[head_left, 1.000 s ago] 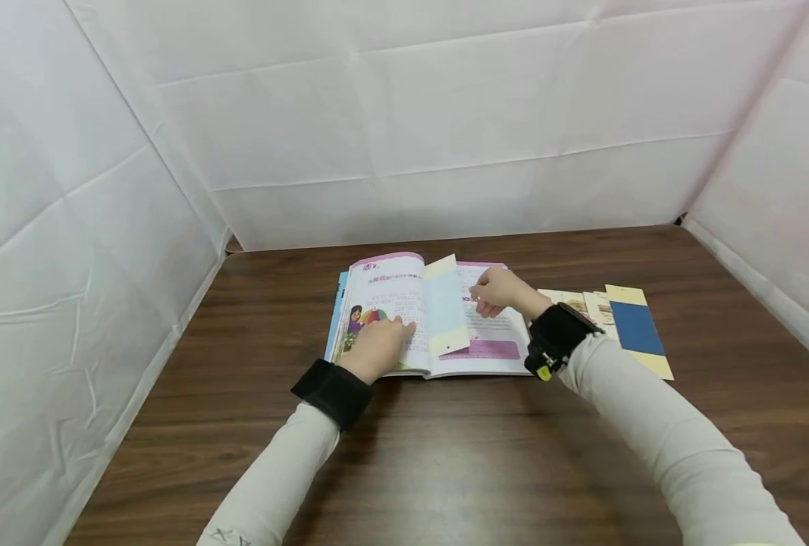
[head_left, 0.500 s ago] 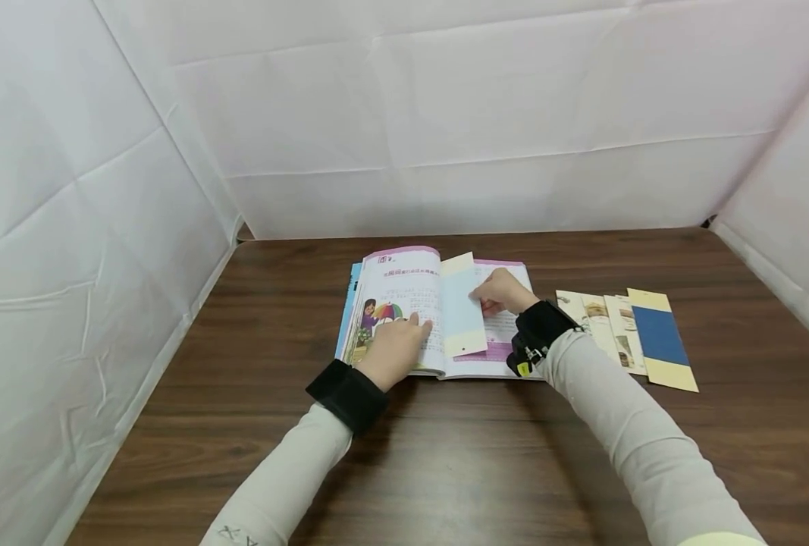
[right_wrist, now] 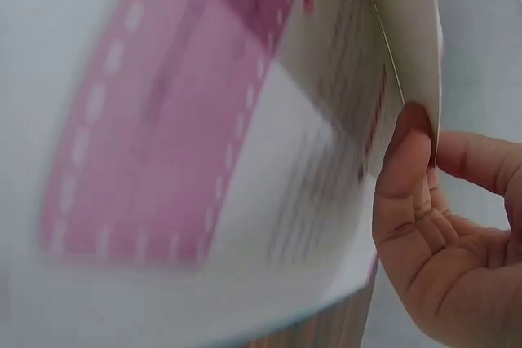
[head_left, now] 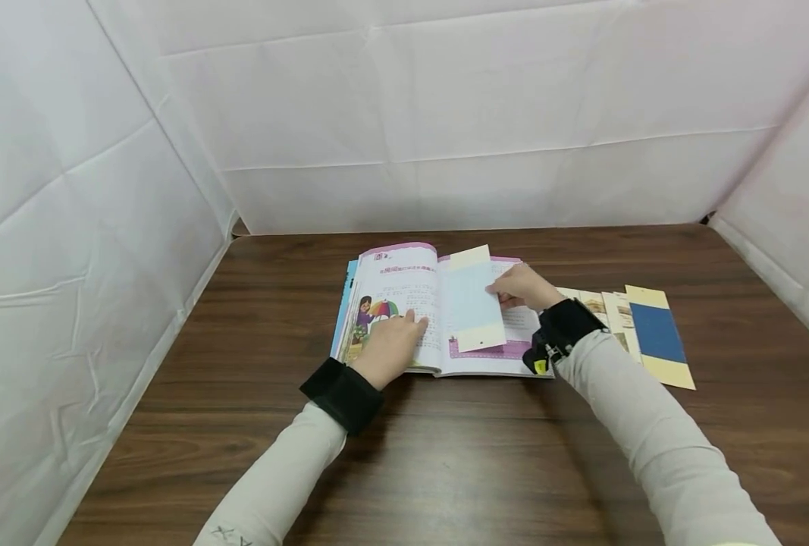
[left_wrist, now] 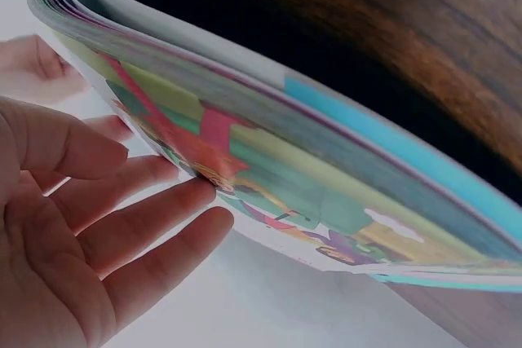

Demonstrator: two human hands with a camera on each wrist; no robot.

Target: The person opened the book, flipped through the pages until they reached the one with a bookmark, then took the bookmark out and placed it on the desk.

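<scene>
An open picture book (head_left: 404, 296) lies on the brown table (head_left: 445, 455). My left hand (head_left: 392, 345) rests flat on its left page, fingers straight (left_wrist: 155, 226). A pale blue bookmark with cream ends (head_left: 472, 299) stands near the book's spine over the right page. My right hand (head_left: 523, 287) pinches the bookmark's right edge; in the right wrist view the thumb (right_wrist: 404, 169) presses on a thin paper edge (right_wrist: 408, 30) above the pink-banded page (right_wrist: 163, 136).
Several more bookmarks (head_left: 653, 334) lie fanned out to the right of the book, the outermost dark blue with cream ends. White sheet walls (head_left: 445, 114) enclose the table on three sides. Both wrists wear black bands.
The bookmark and my right hand have shifted slightly right, from the gutter over the right page. My left hand stays on the left page. The head view has shifted a little.
</scene>
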